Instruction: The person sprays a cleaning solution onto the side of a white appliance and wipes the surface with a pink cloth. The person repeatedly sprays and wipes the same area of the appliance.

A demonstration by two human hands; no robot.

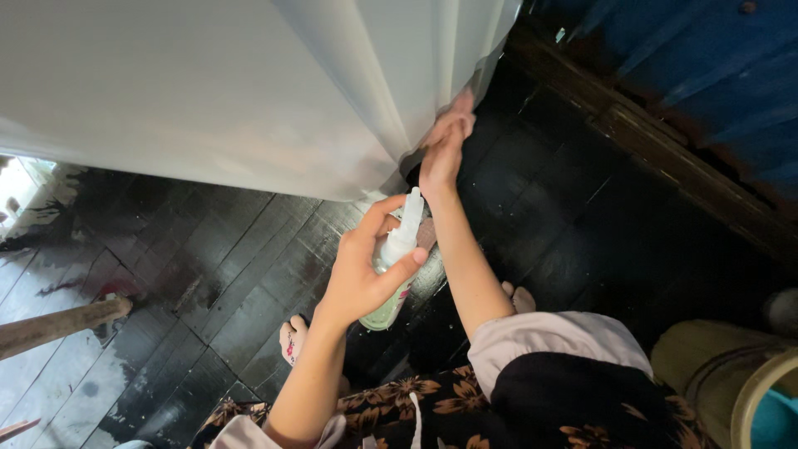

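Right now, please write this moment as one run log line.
left hand: holds pale green spray bottle, nozzle up | right hand: flat against white curtain edge | floor: dark wet boards

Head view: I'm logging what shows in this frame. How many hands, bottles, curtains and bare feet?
Hands: 2, the left hand and the right hand
Spray bottle: 1
White curtain: 1
Bare feet: 2, one and another
Total: 6

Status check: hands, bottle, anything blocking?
Left hand gripping pale green spray bottle with white nozzle. Right hand flat on white curtain fabric. Nothing between the nozzle and the fabric.
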